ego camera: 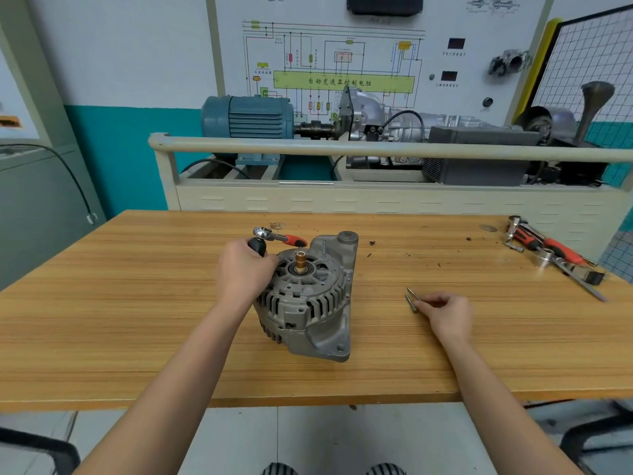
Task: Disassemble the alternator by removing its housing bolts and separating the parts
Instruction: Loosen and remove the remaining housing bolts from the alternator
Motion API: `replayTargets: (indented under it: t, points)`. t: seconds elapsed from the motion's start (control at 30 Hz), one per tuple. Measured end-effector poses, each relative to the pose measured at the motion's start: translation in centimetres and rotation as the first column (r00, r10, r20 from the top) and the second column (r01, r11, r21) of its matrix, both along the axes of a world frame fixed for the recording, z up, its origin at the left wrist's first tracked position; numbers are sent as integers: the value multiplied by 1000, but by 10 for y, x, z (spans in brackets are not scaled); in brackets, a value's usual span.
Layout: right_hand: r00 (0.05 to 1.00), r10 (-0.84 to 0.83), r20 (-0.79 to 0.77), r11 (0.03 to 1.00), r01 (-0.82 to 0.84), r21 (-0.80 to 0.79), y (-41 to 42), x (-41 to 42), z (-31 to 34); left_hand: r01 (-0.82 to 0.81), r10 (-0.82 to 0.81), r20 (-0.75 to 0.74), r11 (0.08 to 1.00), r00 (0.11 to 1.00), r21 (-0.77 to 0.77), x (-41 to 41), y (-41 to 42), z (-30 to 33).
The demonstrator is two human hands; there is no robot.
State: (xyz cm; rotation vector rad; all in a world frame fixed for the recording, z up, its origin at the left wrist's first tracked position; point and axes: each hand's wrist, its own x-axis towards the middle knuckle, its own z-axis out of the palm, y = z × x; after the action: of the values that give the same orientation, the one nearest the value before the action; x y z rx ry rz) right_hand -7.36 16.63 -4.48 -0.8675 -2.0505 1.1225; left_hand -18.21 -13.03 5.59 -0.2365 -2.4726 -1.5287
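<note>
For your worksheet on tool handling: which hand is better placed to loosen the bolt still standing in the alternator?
Left. The left hand already grips the ratchet beside the alternator, near the standing bolt. The right hand is away, pinching loose bolts.

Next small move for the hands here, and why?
Probably: right hand lets go of the bolts it pinches at the table, then reaches for the bolt standing proud at the alternator far edge. Left hand already steadies the housing, gripping a black handle.
</note>
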Motion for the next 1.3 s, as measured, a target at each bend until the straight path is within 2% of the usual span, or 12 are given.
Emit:
replayTargets:
  t: [0.37,0.47,0.53,0.63,0.7,0.77,0.97,1.17,1.23,1.3]
  points:
    - [994,15,108,999,-19,34,-4,4,8,30,-32,18,995,999,91,5,-1,8]
    - [999,-2,39,996,-1,92,-23,5,23,44,-47,23,991,999,126,7,1,9]
    - [988,135,-72,988,-129,86,-44,-1,40,43,-45,20,992,999,120,9,3,10]
    - [892,403,-205,912,-411,6,-76,-20,78,19,-20,11,995,1000,95,11,5,9]
    - [833,494,-248,836,-534,-126,-91,-38,101,-11,11,1,997,1000,70,13,6,9]
    - [807,544,-229,785,-586,-199,-103,-51,112,-41,41,-3,997,999,65,14,6,9]
    - [787,556,-269,788,-601,-130,-104,-56,105,-55,53,13,988,998,147,13,5,8]
    - [835,470,-287,877,-478,46,-96,-46,99,-68,61,32,963,998,262,8,3,12]
    - [826,480,-296,866,-500,10,-89,-44,103,-59,55,23,965,998,255,8,3,14]
    - [778,534,-329,803,-589,-89,-83,-44,109,-53,52,10,976,999,211,10,4,13]
